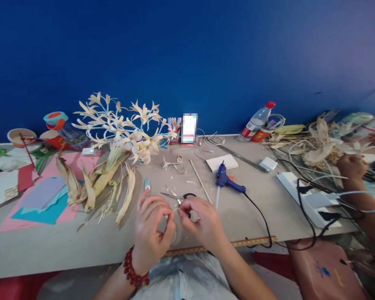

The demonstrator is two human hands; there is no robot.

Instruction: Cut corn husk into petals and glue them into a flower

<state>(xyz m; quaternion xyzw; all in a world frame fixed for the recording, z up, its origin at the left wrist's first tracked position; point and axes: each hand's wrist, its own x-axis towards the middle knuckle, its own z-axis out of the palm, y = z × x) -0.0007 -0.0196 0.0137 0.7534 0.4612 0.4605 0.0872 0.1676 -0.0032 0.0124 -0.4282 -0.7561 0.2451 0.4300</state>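
Near the table's front edge, my left hand (153,218) and my right hand (201,218) meet with their fingertips pinched. A tiny pale sliver shows between them; what it is I cannot make out. Just beyond the fingertips lies a pair of scissors (178,201) with black handles, partly hidden by my right hand. A small light-blue and silver piece (147,184) is past my left fingers. To the right, a blue glue gun (226,179) rests on the table with a black cord. A thin pale stick (201,181) lies between it and the scissors.
Dried corn husks (125,193) and coloured paper (43,193) cover the left side. Behind them stand husk flowers (137,137) on pale-blue stems. A phone (189,128) is upright at the back. At right are a bottle (253,124), a power strip (309,202) and another person's hand (351,166).
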